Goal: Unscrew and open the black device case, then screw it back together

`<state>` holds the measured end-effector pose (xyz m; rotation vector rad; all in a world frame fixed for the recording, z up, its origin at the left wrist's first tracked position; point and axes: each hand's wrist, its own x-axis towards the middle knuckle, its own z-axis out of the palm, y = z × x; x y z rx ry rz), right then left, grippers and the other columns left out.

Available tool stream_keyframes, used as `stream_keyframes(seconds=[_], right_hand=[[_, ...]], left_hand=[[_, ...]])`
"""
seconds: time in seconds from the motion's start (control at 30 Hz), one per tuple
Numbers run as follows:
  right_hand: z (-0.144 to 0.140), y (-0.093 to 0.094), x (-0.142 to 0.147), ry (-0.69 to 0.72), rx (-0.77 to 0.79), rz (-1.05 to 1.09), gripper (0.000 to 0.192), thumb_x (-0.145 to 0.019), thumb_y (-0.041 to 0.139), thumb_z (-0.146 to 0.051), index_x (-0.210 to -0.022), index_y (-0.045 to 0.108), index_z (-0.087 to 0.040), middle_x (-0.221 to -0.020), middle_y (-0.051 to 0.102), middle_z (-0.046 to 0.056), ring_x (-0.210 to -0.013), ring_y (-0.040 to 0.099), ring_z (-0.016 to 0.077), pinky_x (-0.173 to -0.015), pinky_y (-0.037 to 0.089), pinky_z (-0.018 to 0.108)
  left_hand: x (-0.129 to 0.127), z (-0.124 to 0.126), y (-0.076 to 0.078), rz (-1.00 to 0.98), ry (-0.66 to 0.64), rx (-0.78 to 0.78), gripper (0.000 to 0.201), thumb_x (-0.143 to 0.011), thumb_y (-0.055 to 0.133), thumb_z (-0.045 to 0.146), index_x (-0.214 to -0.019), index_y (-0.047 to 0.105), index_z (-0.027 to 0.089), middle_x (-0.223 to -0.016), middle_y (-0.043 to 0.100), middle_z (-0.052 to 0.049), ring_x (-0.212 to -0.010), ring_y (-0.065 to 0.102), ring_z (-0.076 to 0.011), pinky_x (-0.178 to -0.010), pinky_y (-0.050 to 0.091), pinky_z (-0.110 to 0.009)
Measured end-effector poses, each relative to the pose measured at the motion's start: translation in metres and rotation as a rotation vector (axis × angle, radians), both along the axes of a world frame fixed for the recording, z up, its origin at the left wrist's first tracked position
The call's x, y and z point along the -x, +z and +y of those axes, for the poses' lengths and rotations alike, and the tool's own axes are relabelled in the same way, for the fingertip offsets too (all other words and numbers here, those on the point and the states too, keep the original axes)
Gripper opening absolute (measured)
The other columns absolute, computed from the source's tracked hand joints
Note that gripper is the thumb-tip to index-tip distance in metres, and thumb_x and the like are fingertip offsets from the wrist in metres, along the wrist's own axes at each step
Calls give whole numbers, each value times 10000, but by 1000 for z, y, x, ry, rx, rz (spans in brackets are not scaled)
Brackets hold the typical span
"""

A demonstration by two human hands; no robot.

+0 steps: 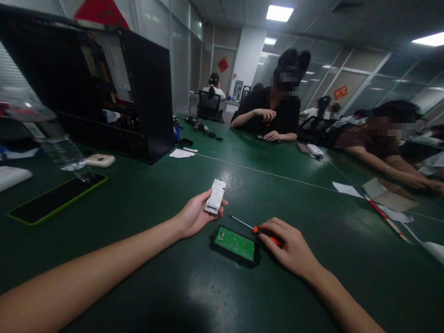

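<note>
My left hand is closed around a small white rectangular casing, held tilted above the table with one broad face up. In my right hand is a screwdriver with an orange and black handle; its thin metal shaft points to the left, toward the white casing. Just below the screwdriver, a green circuit board sits in a black housing on the table, close to my right fingertips. My right palm hides part of the screwdriver's handle.
An open black computer case stands at the left, near a water bottle and a green-edged phone. Cables lie farther back. Papers and an open carton are at the right. Across the table, a person also works with a screwdriver.
</note>
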<state>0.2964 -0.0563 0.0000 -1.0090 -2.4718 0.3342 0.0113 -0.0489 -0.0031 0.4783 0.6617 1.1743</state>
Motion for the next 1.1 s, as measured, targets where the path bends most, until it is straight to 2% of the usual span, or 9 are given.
stream_keyframes(seconds=[0.13, 0.33, 0.53, 0.77, 0.97, 1.1], right_hand=[[-2, 3, 3, -29, 7, 27, 212, -998, 544, -347, -1028, 710, -218, -964, 720, 69, -869, 688, 193, -790, 552, 330], [-2, 7, 7, -120, 39, 93, 275, -989, 536, -379, -931, 739, -203, -871, 720, 54, -763, 669, 181, -707, 527, 314], [1, 10, 2, -225, 58, 211, 382, -999, 464, -428, -889, 736, -183, -837, 741, 66, -776, 690, 201, -700, 528, 318], [1, 9, 1, -239, 101, 243, 399, -985, 480, -455, -875, 743, -175, -821, 742, 65, -754, 686, 206, -672, 526, 314], [1, 10, 1, -213, 112, 221, 361, -986, 493, -422, -885, 744, -184, -872, 758, 66, -799, 703, 206, -710, 538, 319], [0, 11, 2, -188, 90, 207, 347, -989, 496, -410, -872, 743, -196, -851, 752, 56, -777, 696, 197, -709, 534, 317]], left_hand=[[0, 2, -6, 16, 20, -29, 282, -1032, 429, 229, -1032, 665, 74, -956, 741, -176, -697, 678, -187, -708, 543, -314], [1, 3, -7, 13, 27, -46, 230, -1006, 471, 211, -1073, 653, 88, -989, 735, -169, -687, 664, -164, -671, 536, -287], [-1, -3, -3, 46, 55, -135, 97, -905, 633, 161, -988, 657, 116, -879, 674, -70, -664, 596, -110, -649, 492, -234], [-4, -8, -5, 141, 85, -220, 195, -827, 777, 228, -924, 677, 92, -885, 665, -67, -658, 567, -97, -626, 463, -226], [-2, -8, -8, 123, 53, -226, 194, -849, 759, 237, -954, 675, 97, -904, 671, -70, -645, 568, -97, -619, 460, -222], [0, -7, -5, 61, 16, -177, 288, -973, 588, 378, -1065, 666, 117, -894, 671, -81, -635, 579, -126, -626, 487, -259]])
